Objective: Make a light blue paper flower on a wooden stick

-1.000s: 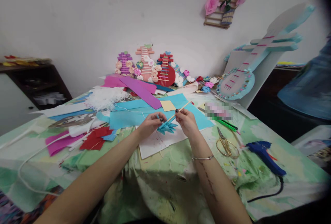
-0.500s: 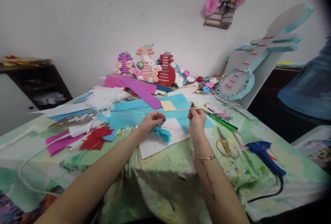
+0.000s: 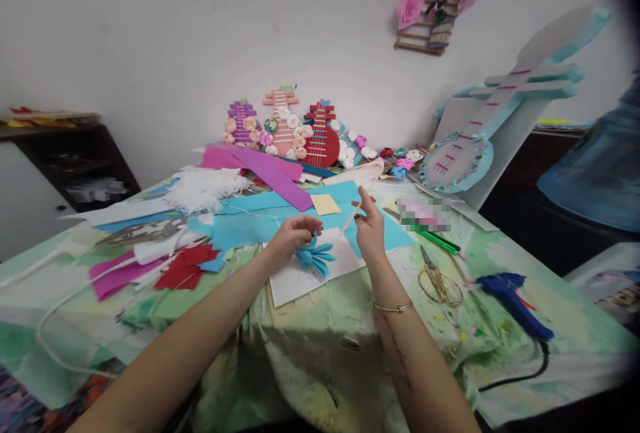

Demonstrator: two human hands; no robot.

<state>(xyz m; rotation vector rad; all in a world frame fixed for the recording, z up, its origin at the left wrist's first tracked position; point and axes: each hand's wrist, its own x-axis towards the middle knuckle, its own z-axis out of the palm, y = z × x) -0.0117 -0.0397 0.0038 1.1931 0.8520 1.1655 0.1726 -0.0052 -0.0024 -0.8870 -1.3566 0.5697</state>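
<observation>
My left hand (image 3: 290, 236) pinches the top of a small blue paper flower (image 3: 314, 256) and holds it just above a white sheet (image 3: 300, 279) on the table. My right hand (image 3: 369, 229) is raised beside it, fingers partly stretched upward, with a thin wooden stick (image 3: 351, 217) held between thumb and fingers; the stick slants down toward the flower. A thin bracelet sits on my right wrist. Light blue paper (image 3: 260, 226) lies under and behind both hands.
Gold-handled scissors (image 3: 437, 279), a blue glue gun (image 3: 513, 299) with its black cord and green pens (image 3: 435, 238) lie to the right. Pink, purple and red paper scraps cover the left. Small paper guitars (image 3: 285, 129) stand against the wall; a large foam guitar (image 3: 495, 119) leans at the right.
My right hand drew the stick out of the flower, swung it up to the right, then tilted it back toward the flower. My left hand kept hold of the flower.
</observation>
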